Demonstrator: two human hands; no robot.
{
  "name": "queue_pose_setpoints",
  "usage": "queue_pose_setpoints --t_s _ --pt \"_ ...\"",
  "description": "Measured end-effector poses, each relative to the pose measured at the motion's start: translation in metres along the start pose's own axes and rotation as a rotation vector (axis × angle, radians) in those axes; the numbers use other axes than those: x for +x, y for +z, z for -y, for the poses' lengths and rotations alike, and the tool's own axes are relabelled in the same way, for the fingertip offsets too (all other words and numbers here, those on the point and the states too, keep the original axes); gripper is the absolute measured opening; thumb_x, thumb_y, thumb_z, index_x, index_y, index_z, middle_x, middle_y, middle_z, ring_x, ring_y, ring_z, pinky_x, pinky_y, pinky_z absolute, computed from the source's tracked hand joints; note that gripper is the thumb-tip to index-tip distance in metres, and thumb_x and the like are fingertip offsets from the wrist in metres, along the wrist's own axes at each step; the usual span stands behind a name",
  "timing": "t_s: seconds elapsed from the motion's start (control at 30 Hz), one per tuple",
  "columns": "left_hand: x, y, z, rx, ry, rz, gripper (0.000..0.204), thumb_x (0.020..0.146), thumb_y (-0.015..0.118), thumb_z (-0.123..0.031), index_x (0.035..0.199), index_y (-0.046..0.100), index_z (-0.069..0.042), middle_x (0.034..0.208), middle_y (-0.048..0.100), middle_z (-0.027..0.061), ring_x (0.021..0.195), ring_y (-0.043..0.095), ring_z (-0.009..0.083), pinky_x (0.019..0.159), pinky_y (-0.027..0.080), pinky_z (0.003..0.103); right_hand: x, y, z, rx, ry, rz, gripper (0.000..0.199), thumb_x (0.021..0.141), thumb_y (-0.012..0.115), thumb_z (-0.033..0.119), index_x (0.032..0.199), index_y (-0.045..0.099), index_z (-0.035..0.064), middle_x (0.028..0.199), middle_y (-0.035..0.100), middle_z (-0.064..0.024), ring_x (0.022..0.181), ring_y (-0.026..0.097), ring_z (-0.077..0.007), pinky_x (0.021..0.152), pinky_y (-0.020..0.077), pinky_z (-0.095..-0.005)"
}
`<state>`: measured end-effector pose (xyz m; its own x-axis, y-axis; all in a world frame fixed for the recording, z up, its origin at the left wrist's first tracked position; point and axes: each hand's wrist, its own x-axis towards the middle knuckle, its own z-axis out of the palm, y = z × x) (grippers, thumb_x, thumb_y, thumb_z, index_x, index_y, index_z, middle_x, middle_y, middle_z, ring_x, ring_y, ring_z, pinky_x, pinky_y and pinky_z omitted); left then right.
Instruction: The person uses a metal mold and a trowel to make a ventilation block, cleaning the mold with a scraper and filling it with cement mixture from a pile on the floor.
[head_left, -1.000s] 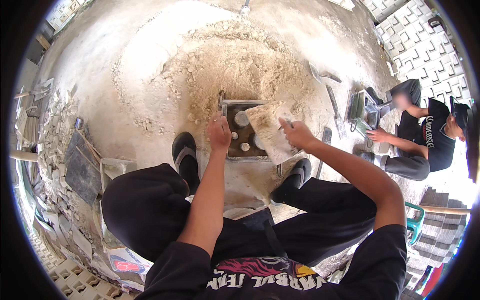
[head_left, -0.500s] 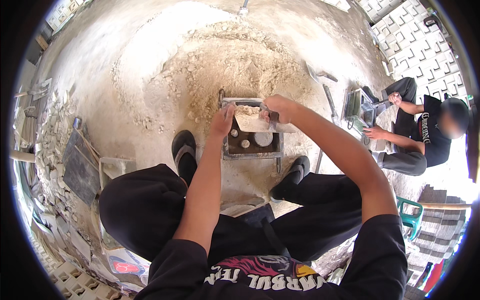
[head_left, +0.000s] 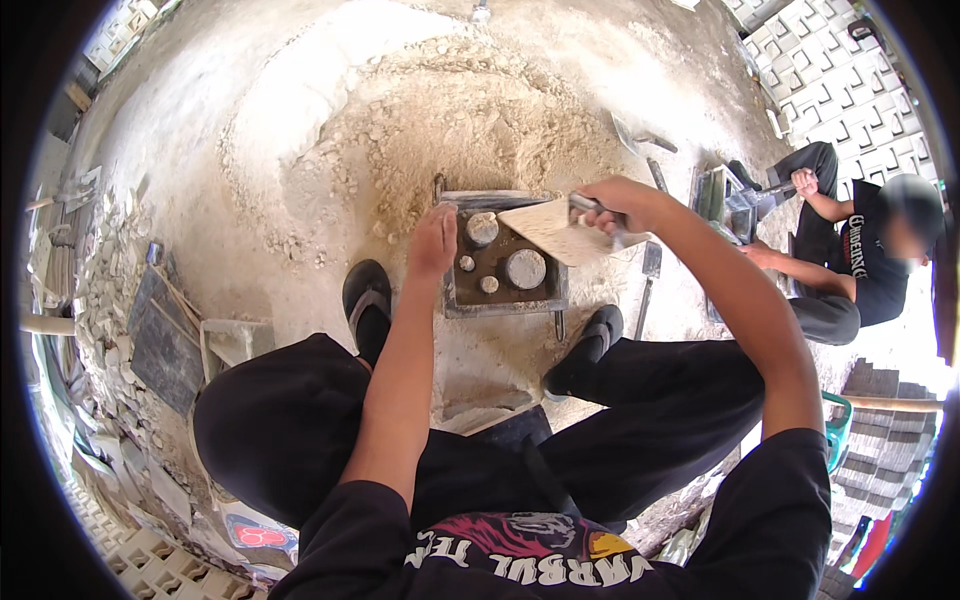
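A square dark mould box [head_left: 505, 308] lies on the floor between my feet. Inside it stand several round pale-topped pegs of differing sizes, among them a large disc [head_left: 525, 269] and a smaller one [head_left: 482, 229]. My right hand [head_left: 612, 205] is closed around the handle of a trowel. The broad, dusty trowel blade [head_left: 555, 228] hangs tilted over the box's right side and covers its far right corner. Beside the left wall of the box is my left hand [head_left: 434, 240], its fingers stretched out and close together, with nothing visible in it.
Loose pale powder [head_left: 440, 130] heaps beyond the box. At right a seated person [head_left: 870, 250] works at another box [head_left: 725, 205]. A long flat tool [head_left: 650, 270] lies by my right foot. Broken shards and a dark board [head_left: 165, 335] are at left; a green stool [head_left: 838, 425] stands lower right.
The trowel in my right hand has moved right, uncovering more of the pegs, and the powder on its blade is mostly gone. My left hand has come away from the blade, slightly left.
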<state>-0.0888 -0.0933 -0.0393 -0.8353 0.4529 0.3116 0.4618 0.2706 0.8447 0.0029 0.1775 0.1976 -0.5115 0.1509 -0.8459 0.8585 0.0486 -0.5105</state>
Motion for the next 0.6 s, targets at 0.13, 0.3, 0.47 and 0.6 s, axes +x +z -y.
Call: queue_pose_setpoints --t_s 0.13,0.3,0.47,0.6 --pt "-0.012 0.023 -0.020 0.398 0.195 0.173 0.043 0.097 0.049 -0.021 0.132 0.054 0.003 0.134 0.058 0.0173 0.129 0.050 0.0321 0.116 0.030 0.047 -0.014 -0.027 -0.013 0.047 -0.045 -0.178 0.039 0.103 0.052 0.033 0.084 0.060 -0.0009 0.066 0.052 -0.0009 0.047 0.043 -0.0068 0.042 0.0409 -0.0256" --pt "-0.009 0.065 -0.029 0.412 0.262 0.218 0.046 0.095 0.051 -0.019 0.136 0.051 0.002 0.142 0.052 0.0175 0.136 0.044 0.0299 0.119 0.026 0.047 0.015 -0.066 -0.041 0.031 -0.118 -0.411 0.041 0.099 0.058 0.035 0.081 0.058 -0.0017 0.061 0.050 -0.0032 0.045 0.045 -0.0121 0.043 0.0420 -0.0281" --pt "0.003 0.061 -0.023 0.206 0.269 0.156 0.044 0.093 0.050 -0.014 0.134 0.054 0.002 0.143 0.051 0.0185 0.140 0.040 0.0300 0.118 0.025 0.047 0.045 -0.089 -0.063 0.066 -0.162 -0.432 0.043 0.100 0.057 0.039 0.082 0.054 0.0001 0.063 0.050 -0.0032 0.047 0.046 -0.0123 0.043 0.0415 -0.0304" --pt "0.002 0.061 -0.014 0.285 0.241 0.122 0.042 0.094 0.047 -0.010 0.135 0.053 -0.001 0.147 0.046 0.0182 0.141 0.038 0.0336 0.118 0.025 0.049 0.088 -0.098 -0.082 -0.047 -0.249 -0.643 0.044 0.101 0.055 0.039 0.081 0.053 -0.0005 0.062 0.049 -0.0037 0.047 0.048 -0.0147 0.045 0.0445 -0.0346"
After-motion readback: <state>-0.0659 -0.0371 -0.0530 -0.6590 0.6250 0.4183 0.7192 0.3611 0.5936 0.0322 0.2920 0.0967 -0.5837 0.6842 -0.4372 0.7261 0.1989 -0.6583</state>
